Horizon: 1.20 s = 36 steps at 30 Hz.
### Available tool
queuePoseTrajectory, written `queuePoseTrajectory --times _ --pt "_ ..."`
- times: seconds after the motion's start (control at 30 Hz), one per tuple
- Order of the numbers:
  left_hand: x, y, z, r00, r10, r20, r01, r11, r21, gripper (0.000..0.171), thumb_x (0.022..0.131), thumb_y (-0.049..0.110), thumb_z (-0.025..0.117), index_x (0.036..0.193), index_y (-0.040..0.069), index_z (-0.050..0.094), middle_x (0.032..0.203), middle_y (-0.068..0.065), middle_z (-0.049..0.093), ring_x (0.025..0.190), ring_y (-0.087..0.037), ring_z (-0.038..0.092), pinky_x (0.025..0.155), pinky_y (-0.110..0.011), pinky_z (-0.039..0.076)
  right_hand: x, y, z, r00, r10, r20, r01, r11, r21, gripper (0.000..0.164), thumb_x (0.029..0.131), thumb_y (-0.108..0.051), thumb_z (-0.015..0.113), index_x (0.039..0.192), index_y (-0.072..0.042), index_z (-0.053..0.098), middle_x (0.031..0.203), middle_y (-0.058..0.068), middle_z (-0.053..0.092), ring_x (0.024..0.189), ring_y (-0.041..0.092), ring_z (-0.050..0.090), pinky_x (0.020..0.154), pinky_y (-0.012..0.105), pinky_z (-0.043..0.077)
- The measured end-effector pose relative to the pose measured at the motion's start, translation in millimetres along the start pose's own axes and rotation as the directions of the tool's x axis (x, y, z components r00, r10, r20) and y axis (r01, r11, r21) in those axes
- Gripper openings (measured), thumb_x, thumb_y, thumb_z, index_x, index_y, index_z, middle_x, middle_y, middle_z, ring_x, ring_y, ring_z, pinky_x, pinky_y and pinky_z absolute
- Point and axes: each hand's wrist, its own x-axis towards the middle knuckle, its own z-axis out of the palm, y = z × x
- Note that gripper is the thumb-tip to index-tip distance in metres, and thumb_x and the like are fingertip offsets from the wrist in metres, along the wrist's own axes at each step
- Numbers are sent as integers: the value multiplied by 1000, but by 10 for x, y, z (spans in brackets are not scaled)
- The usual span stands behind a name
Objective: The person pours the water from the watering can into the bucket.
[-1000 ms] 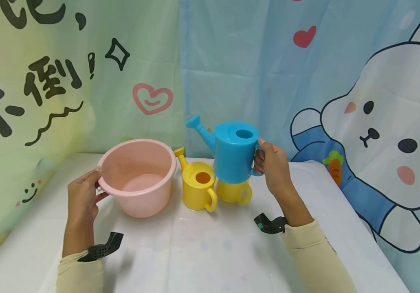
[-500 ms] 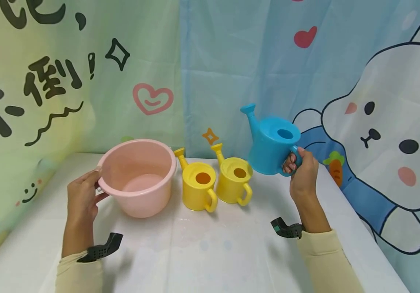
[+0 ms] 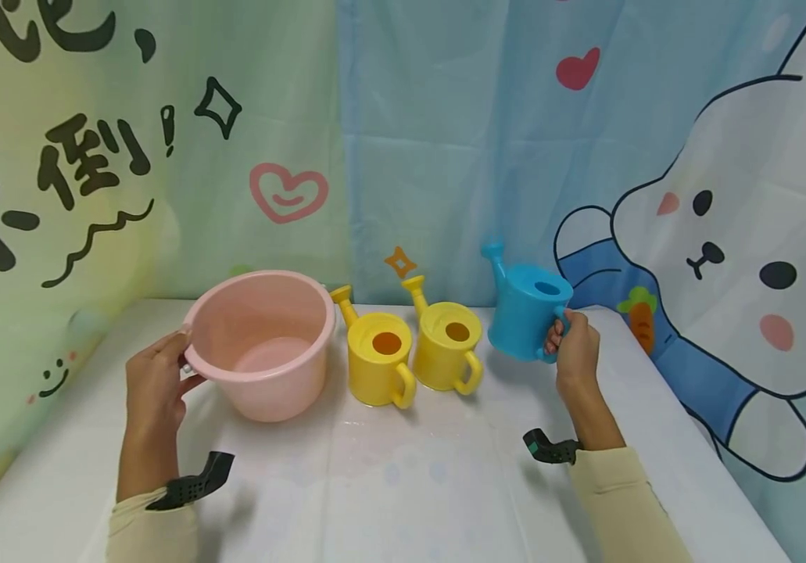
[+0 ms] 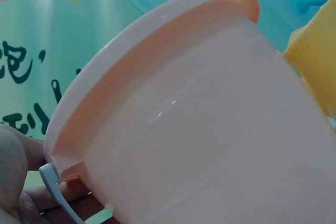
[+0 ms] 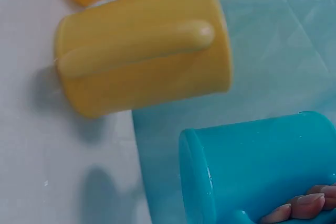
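On the left, my left hand (image 3: 155, 383) pinches the rim of a pink bucket (image 3: 276, 399) beside its pale handle (image 4: 58, 192). The thumb is at the rim and other fingers lie underneath. Over to the right, my right hand (image 3: 577, 348) grips the handle of a blue watering can (image 3: 524, 317). The can's base hangs off the table, with its spout up and to the left. Between the hands stand two yellow watering cans, a left one (image 3: 367, 371) and a right one (image 3: 436, 363), handles turned toward me. Whether the bucket holds water I cannot tell.
A white-covered table (image 3: 403, 485) bears the cans and ends at a printed curtain (image 3: 431, 156) behind them. Small wet-looking spots show on the cover in front of the left yellow can. A black strap device (image 3: 191, 485) sits on each wrist.
My right hand has carried the blue watering can rightward from in front of the right yellow can, then lowered it toward the table. My left hand keeps its hold on the bucket.
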Motion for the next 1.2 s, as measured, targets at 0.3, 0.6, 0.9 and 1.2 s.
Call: queuePoseTrajectory --times 0.3,0.6,0.9,1.2 --pt "-21 -24 10 1000 23 6 -23 1000 -9 49 97 37 59 132 3 60 108 -5 58 91 -17 56 63 -22 56 54 135 30 991 113 78 -96 976 -197 41 104 -31 26 76 -5 40 63 0 37 63 18 41 70 36 37" --pt "-28 -30 18 1000 15 1 -15 1000 -6 49 97 37 59 133 3 59 108 -5 58 92 -17 55 63 -22 56 38 253 33 979 161 127 -124 957 -261 40 104 -29 25 77 -3 41 64 2 37 63 20 42 69 38 39" --pt "-21 -3 26 1000 19 -16 -19 1000 -1 49 96 38 59 131 4 61 107 -5 58 90 -16 55 62 -22 56 16 403 -14 965 156 209 -96 957 -274 39 103 -28 22 80 -2 41 71 6 40 69 21 46 75 37 41" --pt "-29 -10 4 1000 22 -10 -22 1000 -9 49 96 39 59 130 4 62 108 -5 58 92 -18 54 64 -21 56 -95 470 -80 949 149 280 -62 953 -297 39 102 -23 20 81 1 43 71 9 46 70 25 52 81 40 44"
